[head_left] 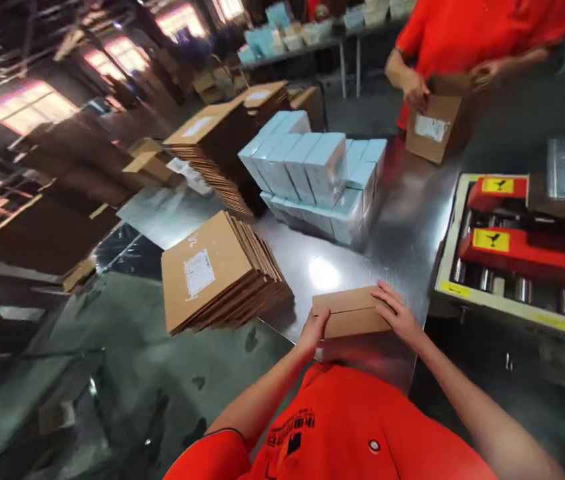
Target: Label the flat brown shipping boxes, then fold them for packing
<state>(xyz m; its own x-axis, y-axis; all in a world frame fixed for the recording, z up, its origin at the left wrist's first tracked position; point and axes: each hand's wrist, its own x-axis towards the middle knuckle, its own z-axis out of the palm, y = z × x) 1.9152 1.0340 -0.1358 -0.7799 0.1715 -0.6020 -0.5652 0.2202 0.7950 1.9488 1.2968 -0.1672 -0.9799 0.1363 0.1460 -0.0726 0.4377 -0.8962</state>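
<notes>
A brown cardboard box (350, 312) with its top flaps closed along a seam lies on the metal table (307, 267), close to my body. My left hand (315, 328) holds its left end, thumb on the top edge. On the right end rests my right hand (396, 312), its fingers spread over the top and the thumb out of sight. Left of the box is a stack of flat cardboard (207, 273) with a white label. Wrapped light-blue boxes (307, 167) are piled behind it.
Across the table a person in red (482, 40) holds an open carton (435, 127). A roller conveyor (500, 300) with red parts runs on the right. Another tall stack of flat cardboard (207, 127) stands at the back left.
</notes>
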